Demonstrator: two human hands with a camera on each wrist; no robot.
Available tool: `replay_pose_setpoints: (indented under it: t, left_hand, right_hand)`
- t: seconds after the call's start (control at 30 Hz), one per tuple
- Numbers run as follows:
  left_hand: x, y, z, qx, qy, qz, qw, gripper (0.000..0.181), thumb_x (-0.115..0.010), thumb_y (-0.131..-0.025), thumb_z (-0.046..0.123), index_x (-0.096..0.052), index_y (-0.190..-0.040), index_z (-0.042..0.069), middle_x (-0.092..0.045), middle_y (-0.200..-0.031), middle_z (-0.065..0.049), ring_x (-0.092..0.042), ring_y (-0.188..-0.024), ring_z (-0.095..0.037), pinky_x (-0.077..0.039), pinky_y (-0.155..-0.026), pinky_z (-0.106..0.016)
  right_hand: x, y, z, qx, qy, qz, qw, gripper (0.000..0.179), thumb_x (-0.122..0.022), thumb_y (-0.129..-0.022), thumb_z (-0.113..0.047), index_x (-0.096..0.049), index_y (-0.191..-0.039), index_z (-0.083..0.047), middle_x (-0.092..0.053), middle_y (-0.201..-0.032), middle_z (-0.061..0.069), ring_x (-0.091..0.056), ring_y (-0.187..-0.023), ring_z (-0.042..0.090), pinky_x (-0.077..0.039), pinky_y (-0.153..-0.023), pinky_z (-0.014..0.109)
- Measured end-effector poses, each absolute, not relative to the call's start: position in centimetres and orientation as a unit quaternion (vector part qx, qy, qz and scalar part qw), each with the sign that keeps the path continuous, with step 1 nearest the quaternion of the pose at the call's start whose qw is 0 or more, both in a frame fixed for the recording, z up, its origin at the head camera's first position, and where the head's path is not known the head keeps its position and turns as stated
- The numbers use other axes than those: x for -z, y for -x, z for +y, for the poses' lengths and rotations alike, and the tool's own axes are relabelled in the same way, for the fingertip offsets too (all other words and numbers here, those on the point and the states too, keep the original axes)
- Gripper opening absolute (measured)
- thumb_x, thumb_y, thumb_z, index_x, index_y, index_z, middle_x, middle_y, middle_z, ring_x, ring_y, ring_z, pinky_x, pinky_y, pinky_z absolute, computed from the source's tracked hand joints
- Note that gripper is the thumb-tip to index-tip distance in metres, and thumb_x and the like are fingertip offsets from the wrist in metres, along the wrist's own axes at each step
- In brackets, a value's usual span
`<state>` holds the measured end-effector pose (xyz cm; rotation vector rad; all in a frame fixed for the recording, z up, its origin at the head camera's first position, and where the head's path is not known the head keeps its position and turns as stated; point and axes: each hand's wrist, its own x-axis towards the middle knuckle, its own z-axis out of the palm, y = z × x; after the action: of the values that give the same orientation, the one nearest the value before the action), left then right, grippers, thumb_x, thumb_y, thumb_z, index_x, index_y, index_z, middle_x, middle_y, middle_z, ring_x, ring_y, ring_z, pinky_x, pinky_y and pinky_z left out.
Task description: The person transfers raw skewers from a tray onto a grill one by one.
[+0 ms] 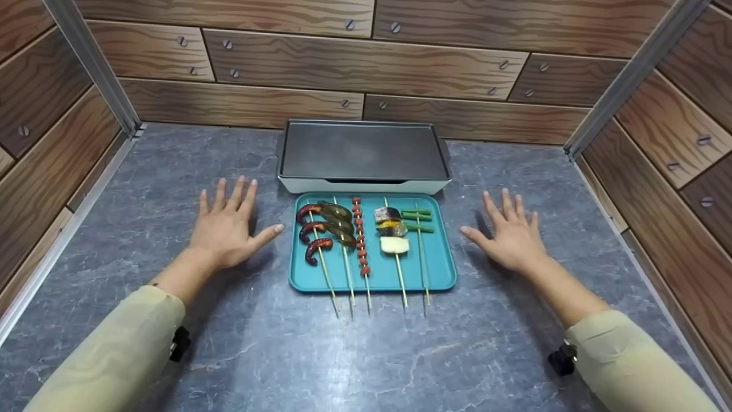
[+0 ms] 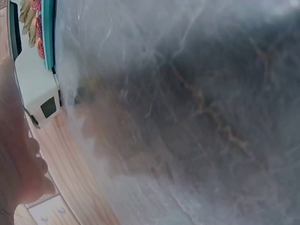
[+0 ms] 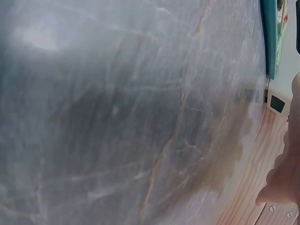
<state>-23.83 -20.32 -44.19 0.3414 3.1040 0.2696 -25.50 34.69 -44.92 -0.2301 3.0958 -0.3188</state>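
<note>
My left hand (image 1: 227, 232) is spread with straight fingers to the left of a teal tray (image 1: 311, 277), holding nothing. On the other side, my right hand (image 1: 513, 237) is likewise spread and holds nothing. Across the tray lie several skewers: curled dark-red tentacle-like pieces (image 1: 317, 246), dark green folded pieces (image 1: 338, 220), small red chunks (image 1: 360, 237), a mixed one with a white block (image 1: 394, 245), and green stalks (image 1: 420, 228). Their sticks poke over the tray's front edge. Each wrist view catches only part of its hand, at the frame's outer edge.
A black flat griddle (image 1: 366, 149) with a pale base stands right behind the tray. Grey marbled tabletop (image 1: 366, 360) surrounds them. Wood-patterned walls (image 1: 366, 57) close off the back and both sides, with metal posts (image 1: 635, 80) at the corners.
</note>
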Motion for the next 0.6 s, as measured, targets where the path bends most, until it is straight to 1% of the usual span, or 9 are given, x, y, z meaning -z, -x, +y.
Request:
replay_pose_setpoints:
  t: [0.23, 0.43, 0.6]
  left_hand:
    - [45.1, 23.2, -19.2, -0.093, -0.13, 0.987, 0.003, 0.104, -0.033, -0.101, 0.079, -0.004, -0.171, 0.008, -0.003, -0.177, -0.019, 0.005, -0.16, -0.048, 0.008, -0.125, -0.069]
    - [46.6, 22.6, -17.9, -0.104, -0.165, 0.981, -0.001, 0.096, -0.04, -0.105, 0.069, -0.008, -0.171, 0.007, -0.008, -0.176, -0.019, -0.002, -0.16, -0.049, 0.002, -0.126, -0.068]
    - [47.6, 21.9, -17.1, -0.116, -0.193, 0.974, -0.004, 0.091, -0.045, -0.106, 0.061, -0.013, -0.17, 0.005, -0.012, -0.175, -0.019, -0.008, -0.16, -0.048, -0.001, -0.127, -0.066]
  right_hand:
    - [45.1, 25.3, 34.6, 0.104, 0.075, 0.992, 0.009, 0.103, -0.041, -0.1, -0.079, -0.008, -0.172, -0.014, 0.007, -0.173, 0.027, 0.011, -0.157, 0.054, 0.004, -0.117, 0.081]
    - [45.1, 24.8, 34.4, 0.114, 0.078, 0.99, 0.012, 0.103, -0.043, -0.1, -0.078, -0.009, -0.172, -0.013, 0.003, -0.173, 0.029, 0.01, -0.157, 0.053, 0.004, -0.118, 0.08]
    - [45.1, 24.5, 34.2, 0.117, 0.083, 0.99, 0.009, 0.102, -0.044, -0.1, -0.077, -0.01, -0.172, -0.012, 0.005, -0.174, 0.028, 0.01, -0.157, 0.053, 0.005, -0.119, 0.079]
